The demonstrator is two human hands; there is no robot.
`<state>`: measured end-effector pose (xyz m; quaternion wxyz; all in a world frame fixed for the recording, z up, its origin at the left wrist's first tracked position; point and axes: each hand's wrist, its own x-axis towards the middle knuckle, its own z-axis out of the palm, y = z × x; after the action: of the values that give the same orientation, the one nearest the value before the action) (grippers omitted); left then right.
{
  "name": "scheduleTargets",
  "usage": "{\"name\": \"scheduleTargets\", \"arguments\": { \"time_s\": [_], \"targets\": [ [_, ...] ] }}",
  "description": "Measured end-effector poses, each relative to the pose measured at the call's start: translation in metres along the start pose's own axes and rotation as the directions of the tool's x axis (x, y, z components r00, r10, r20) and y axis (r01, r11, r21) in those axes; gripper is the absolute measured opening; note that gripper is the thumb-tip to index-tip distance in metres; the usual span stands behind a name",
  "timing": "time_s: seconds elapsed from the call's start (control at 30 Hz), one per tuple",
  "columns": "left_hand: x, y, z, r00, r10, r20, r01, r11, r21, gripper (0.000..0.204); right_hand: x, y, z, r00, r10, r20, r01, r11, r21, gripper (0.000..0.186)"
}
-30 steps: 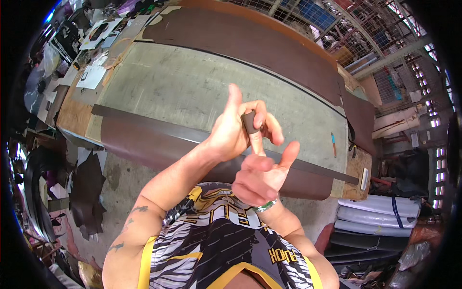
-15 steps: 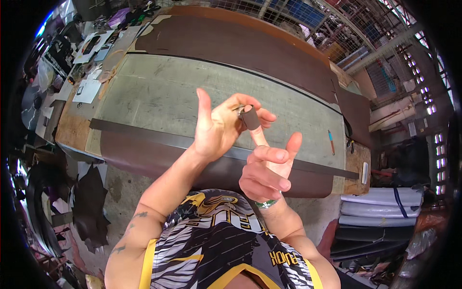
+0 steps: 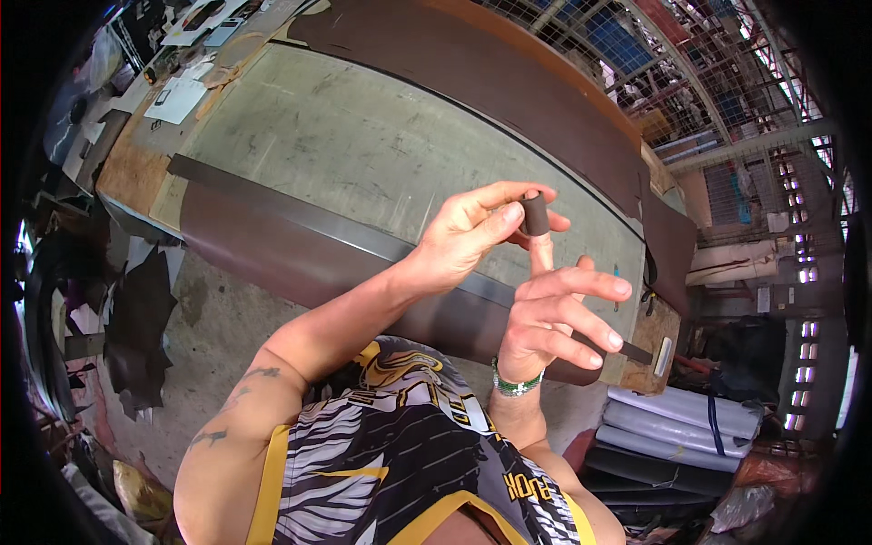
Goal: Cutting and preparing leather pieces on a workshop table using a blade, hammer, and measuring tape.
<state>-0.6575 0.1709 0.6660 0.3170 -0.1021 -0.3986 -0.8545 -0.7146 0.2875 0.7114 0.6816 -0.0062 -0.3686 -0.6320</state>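
My left hand (image 3: 472,227) pinches a small dark brown curved band (image 3: 534,216), apparently leather, round the tip of my right index finger, with thumb and fingers closed on it. My right hand (image 3: 554,327) is raised below it, that index finger upright in the band and the other fingers apart. Beneath both hands is a long bench with a worn grey-green surface (image 3: 363,118). A dark metal straightedge (image 3: 272,201) lies along its near side over a brown sheet (image 3: 236,236) that drapes down the front.
A larger brown sheet (image 3: 454,73) covers the bench's far side. Papers (image 3: 173,100) lie at its left end; a thin blue-handled tool (image 3: 617,272) is partly hidden at right. Wire-mesh shelving (image 3: 718,163) stands beyond, rolled material (image 3: 672,418) at lower right, dark hide pieces (image 3: 136,336) at lower left.
Both hands have moved rightward in the view. My left thumb, raised away from the band earlier, now presses on it. My right hand has turned slightly, and the whole view has shifted.
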Motion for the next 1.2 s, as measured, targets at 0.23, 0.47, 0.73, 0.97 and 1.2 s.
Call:
{"name": "scheduleTargets", "arguments": {
  "time_s": [0.23, 0.47, 0.73, 0.97, 1.2],
  "targets": [
    [-0.003, 0.006, -0.007, 0.999, -0.032, -0.043, 0.034, 0.999, 0.039, 0.043, -0.011, -0.001, -0.011, 0.991, 0.048, -0.122, -0.086, 0.941, -0.327, 0.078],
    [0.004, 0.035, -0.001, 0.927, -0.301, -0.223, 0.244, 0.937, -0.249, 0.075, -0.005, 0.004, -0.021, 0.842, -0.307, -0.444, -0.51, -0.181, -0.841, 0.115],
    [-0.005, 0.022, -0.01, 0.996, -0.09, 0.027, 0.093, 0.961, -0.26, 0.068, -0.002, 0.001, -0.02, 0.821, -0.161, -0.547, -0.571, -0.224, -0.79, 0.113],
    [-0.012, 0.013, -0.024, 0.971, -0.171, -0.167, 0.145, 0.977, -0.158, 0.062, -0.011, -0.02, -0.024, 0.78, -0.192, -0.595, -0.625, -0.219, -0.749, 0.087],
    [0.008, -0.01, 0.037, 0.851, -0.275, -0.447, 0.139, 0.94, -0.313, 0.071, -0.044, -0.059, -0.007, 0.94, 0.068, -0.335, -0.299, 0.639, -0.709, 0.103]
  ]
}}
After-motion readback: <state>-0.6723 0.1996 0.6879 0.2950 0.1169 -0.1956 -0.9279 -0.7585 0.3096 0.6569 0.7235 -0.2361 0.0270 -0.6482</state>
